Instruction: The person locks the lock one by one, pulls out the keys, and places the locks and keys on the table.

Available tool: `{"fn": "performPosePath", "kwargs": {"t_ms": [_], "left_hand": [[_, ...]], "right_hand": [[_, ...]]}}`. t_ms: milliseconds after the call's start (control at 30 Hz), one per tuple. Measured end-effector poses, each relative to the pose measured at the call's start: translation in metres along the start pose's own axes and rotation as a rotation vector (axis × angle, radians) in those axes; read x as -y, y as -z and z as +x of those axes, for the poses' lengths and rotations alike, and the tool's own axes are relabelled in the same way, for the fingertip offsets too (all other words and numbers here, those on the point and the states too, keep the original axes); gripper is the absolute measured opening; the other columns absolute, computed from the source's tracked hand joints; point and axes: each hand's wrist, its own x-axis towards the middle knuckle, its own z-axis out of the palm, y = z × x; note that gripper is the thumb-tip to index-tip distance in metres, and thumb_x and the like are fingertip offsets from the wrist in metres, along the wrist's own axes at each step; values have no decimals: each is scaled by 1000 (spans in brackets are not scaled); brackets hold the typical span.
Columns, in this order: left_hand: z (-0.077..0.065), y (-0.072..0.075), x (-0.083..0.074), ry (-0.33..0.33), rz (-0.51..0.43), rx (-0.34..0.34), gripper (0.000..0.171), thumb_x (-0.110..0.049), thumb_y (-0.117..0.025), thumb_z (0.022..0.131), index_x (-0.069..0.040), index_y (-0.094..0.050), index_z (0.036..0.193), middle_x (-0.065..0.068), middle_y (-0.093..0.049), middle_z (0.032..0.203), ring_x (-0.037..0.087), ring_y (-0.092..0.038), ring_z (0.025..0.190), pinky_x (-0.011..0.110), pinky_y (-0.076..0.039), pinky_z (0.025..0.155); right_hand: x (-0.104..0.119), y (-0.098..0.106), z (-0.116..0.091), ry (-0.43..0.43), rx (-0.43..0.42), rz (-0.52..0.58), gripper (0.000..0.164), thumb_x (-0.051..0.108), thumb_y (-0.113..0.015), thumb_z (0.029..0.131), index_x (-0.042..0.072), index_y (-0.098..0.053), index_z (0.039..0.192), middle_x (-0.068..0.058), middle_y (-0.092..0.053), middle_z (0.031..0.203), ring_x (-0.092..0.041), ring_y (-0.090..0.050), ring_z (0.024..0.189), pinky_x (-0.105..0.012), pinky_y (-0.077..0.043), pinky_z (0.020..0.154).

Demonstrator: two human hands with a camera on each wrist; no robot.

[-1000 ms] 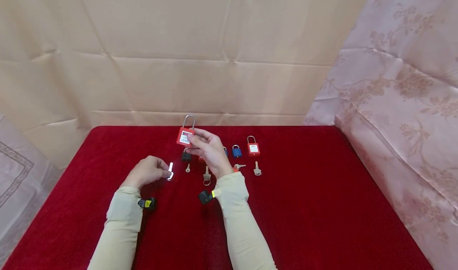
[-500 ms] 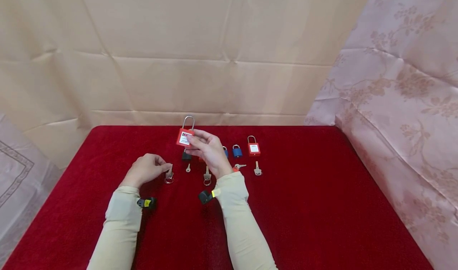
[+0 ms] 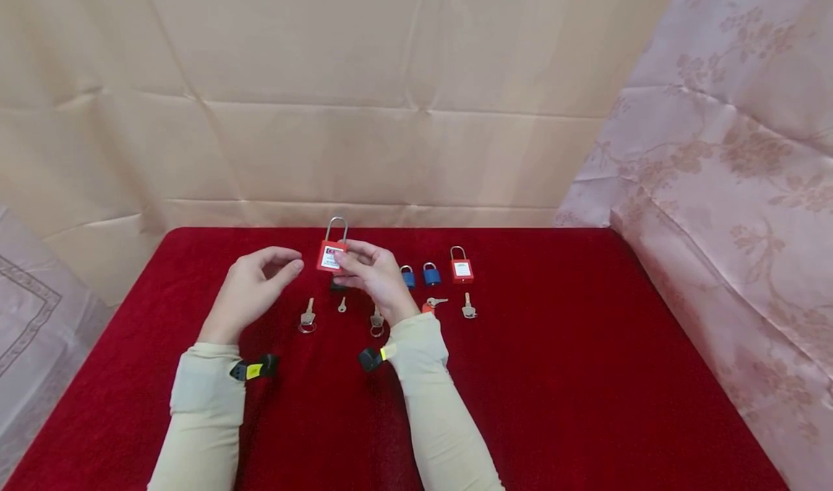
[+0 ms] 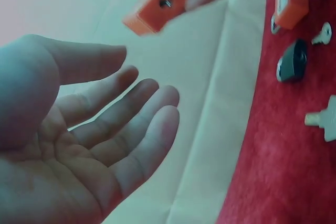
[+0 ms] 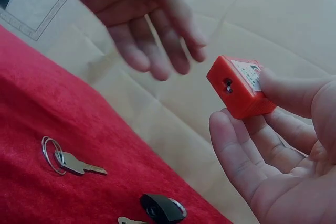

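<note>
In the head view my right hand grips a red padlock with a white label, its long shackle pointing up. The right wrist view shows the keyhole in the red padlock's bottom face, with the thumb on the label side and fingers behind. My left hand hovers to the left of that padlock, apart from it. Its fingers are slightly bent and hold nothing, as the left wrist view shows. Below it on the cloth lies a key with a ring. A black padlock is partly hidden behind my right hand in the head view.
On the red cloth stand two blue padlocks and another red padlock. In front of them lie a small key, a ringed key, a key with a red tag and a further key. A beige curtain hangs behind.
My left hand has let go of the ringed key, which lies on the cloth, and has risen toward the padlock. My right hand has lowered the red padlock slightly and moved it a little left.
</note>
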Motion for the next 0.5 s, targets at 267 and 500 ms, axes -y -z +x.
{"fn": "performPosePath", "kwargs": {"t_ms": [267, 500], "left_hand": [[4, -9, -4, 7, -72, -13, 41, -30, -65, 100, -1, -65, 130, 18, -69, 120, 30, -67, 96, 27, -52, 75], [5, -14, -2, 64, -138, 29, 46, -31, -65, 101, -1, -60, 135, 19, -68, 120, 32, -68, 98, 21, -54, 75]], "right_hand": [[-8, -5, 2, 13, -15, -55, 43, 4, -69, 96, -2, -59, 137, -17, -70, 112, -22, -71, 86, -39, -60, 78], [-13, -10, 3, 32, 4, -101, 41, 3, -69, 95, -2, -61, 135, -17, -71, 114, -19, -71, 89, -40, -60, 79]]}}
